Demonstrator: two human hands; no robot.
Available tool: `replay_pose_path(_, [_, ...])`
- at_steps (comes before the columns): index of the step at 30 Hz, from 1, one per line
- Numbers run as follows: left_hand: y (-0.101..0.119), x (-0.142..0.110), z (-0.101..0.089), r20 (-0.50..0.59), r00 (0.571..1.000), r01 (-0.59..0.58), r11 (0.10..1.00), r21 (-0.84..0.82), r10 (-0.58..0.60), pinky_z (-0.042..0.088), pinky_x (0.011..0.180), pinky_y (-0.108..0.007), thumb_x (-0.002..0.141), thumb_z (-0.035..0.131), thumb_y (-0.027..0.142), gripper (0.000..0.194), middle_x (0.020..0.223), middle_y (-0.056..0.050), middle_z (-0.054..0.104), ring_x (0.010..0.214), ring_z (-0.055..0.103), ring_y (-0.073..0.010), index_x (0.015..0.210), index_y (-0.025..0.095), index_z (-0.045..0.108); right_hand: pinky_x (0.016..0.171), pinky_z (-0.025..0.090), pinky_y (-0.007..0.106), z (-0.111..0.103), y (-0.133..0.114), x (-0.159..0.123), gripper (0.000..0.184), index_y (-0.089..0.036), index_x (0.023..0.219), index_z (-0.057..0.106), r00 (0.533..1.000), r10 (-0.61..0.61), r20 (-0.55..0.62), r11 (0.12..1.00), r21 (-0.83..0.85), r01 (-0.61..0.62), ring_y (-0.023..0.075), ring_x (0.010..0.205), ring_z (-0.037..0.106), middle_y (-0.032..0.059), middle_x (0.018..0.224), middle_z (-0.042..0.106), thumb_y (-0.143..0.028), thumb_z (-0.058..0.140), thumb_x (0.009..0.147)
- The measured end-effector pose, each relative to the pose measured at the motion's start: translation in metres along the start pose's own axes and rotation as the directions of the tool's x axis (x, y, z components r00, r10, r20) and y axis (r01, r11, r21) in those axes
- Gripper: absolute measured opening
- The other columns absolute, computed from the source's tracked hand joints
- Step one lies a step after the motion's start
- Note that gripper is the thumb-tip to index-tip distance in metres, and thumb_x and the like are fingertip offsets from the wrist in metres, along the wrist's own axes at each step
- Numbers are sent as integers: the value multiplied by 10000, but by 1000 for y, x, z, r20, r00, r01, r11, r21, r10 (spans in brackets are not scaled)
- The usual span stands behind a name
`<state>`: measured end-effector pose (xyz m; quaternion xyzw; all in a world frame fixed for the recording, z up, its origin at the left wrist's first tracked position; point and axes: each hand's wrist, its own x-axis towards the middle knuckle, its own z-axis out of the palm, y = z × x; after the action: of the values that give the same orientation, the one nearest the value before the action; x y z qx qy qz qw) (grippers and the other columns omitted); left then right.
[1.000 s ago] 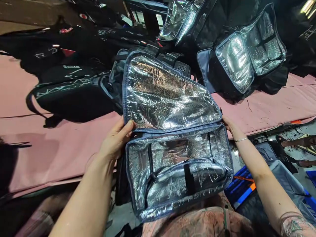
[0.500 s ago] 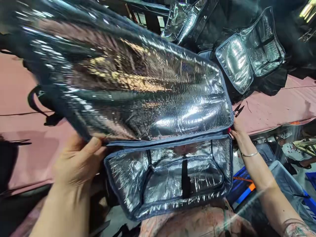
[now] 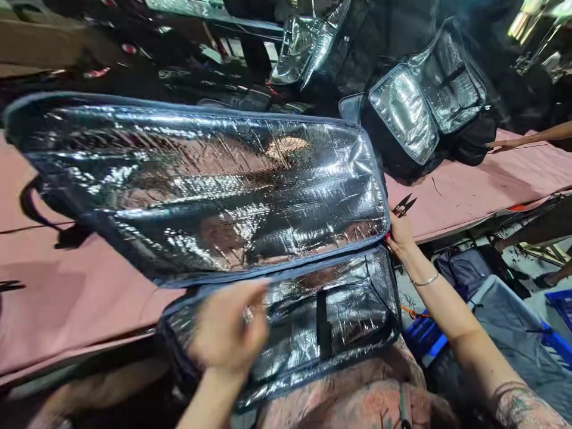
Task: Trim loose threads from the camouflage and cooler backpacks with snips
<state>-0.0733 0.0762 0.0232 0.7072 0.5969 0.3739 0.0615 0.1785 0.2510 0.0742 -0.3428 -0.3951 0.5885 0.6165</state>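
Observation:
An open insulated bag with silver foil lining and blue-grey trim fills the middle of the view; its big lid flap (image 3: 201, 185) is spread wide over the pink table, and its foil compartment (image 3: 339, 310) with a black strap sits against my lap. My left hand (image 3: 227, 333) hovers in front of the compartment's near rim, blurred, fingers partly curled, holding nothing I can make out. My right hand (image 3: 400, 232) pinches the bag's right corner at the hinge and also holds small black thread snips (image 3: 404, 204) that stick up above the fingers.
The pink table (image 3: 67, 298) runs across the view. Black bags (image 3: 147, 65) are piled at the back left, and another open foil-lined bag (image 3: 424, 101) lies at the back right. Another person's arm (image 3: 531, 138) reaches in at the right. Blue crates and grey bags (image 3: 504, 310) sit on the floor.
My left hand let go of the lid's left edge and moved right, in front of the compartment. The lid flap has spread flatter and lower. My right hand stays at the corner.

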Motion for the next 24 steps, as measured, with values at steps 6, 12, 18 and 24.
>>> replay_pose_path(6, [-5, 11, 127, 518, 855, -26, 998, 58, -8, 496, 760, -327, 851, 503, 286, 180, 893, -53, 679, 830, 635, -174, 904, 184, 642, 772, 519, 294, 3, 0, -3, 264, -177, 772, 687, 999, -37, 5, 998, 49, 36, 191, 863, 627, -9, 752, 702, -324, 737, 558])
replay_pose_path(12, [-17, 21, 166, 698, 716, -65, 992, 105, -28, 489, 812, -394, 856, 514, 344, 257, 1044, -63, 606, 920, 587, -172, 1016, 154, 580, 751, 525, 295, 7, -1, -7, 316, -169, 772, 681, 999, -19, -34, 998, 58, 21, 193, 848, 630, 4, 769, 707, -333, 769, 517])
replay_pose_path(18, [-15, -16, 176, 684, 709, 4, 971, 240, -172, 459, 882, -452, 857, 518, 303, 340, 1185, -94, 546, 1044, 548, -216, 1167, 162, 508, 697, 533, 282, 7, -1, -8, 308, -169, 739, 673, 1000, -5, -20, 998, 68, 7, 186, 784, 638, -4, 725, 703, -349, 774, 510])
replay_pose_path(24, [-24, 2, 183, 660, 703, 127, 960, 250, -265, 481, 843, -435, 849, 528, 325, 340, 1174, -88, 543, 1006, 557, -208, 1149, 166, 516, 697, 531, 273, 6, 2, -8, 290, -168, 738, 669, 1000, 11, -21, 999, 31, -11, 177, 774, 637, -6, 707, 696, -355, 754, 532])
